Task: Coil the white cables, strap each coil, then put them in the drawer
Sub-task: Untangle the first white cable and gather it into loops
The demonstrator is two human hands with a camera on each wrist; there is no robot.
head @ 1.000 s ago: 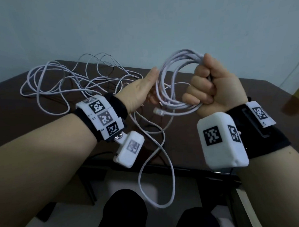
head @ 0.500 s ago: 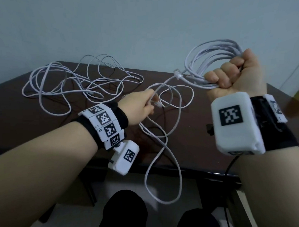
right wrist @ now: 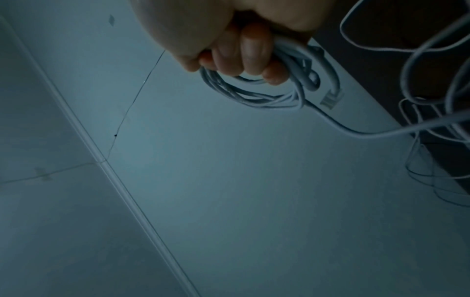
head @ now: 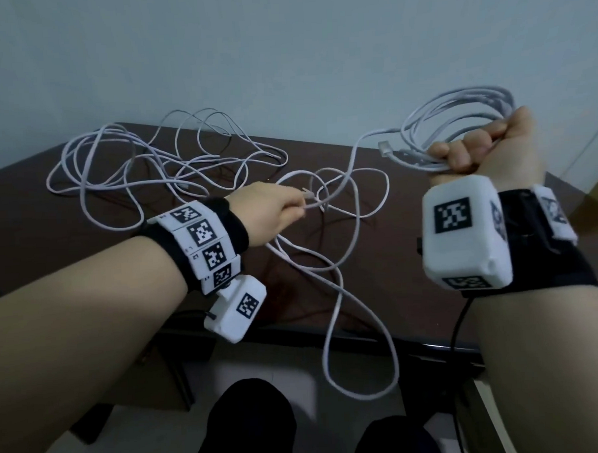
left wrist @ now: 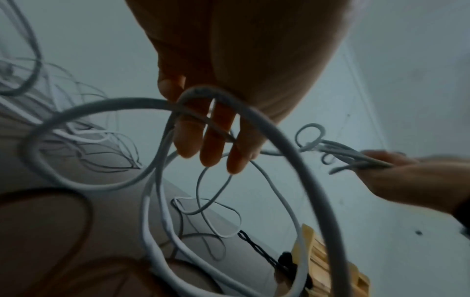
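My right hand [head: 465, 154] is raised at the right over the table's far edge, its fist gripping a coil of white cable [head: 457, 116]. In the right wrist view its fingers [right wrist: 251, 50] curl round the bundled loops [right wrist: 254, 96], and a plug [right wrist: 330, 98] sticks out beside them. My left hand [head: 290, 209] is low over the table's middle and pinches the same cable's loose run near a plug [head: 308, 193]. The strand [left wrist: 229, 102] crosses its fingers [left wrist: 211, 144] in the left wrist view. A slack loop [head: 366, 377] hangs over the table's front edge.
More white cable [head: 134, 165] lies tangled on the left and back of the dark brown table [head: 33, 220], which stands against a pale wall. My knees [head: 251, 427] show below the front edge. A pale wooden object [left wrist: 330, 261] shows low in the left wrist view.
My hands have drawn apart. The right hand carried the coil up and to the right. The left hand dropped toward the table and now pinches the cable near its plug.
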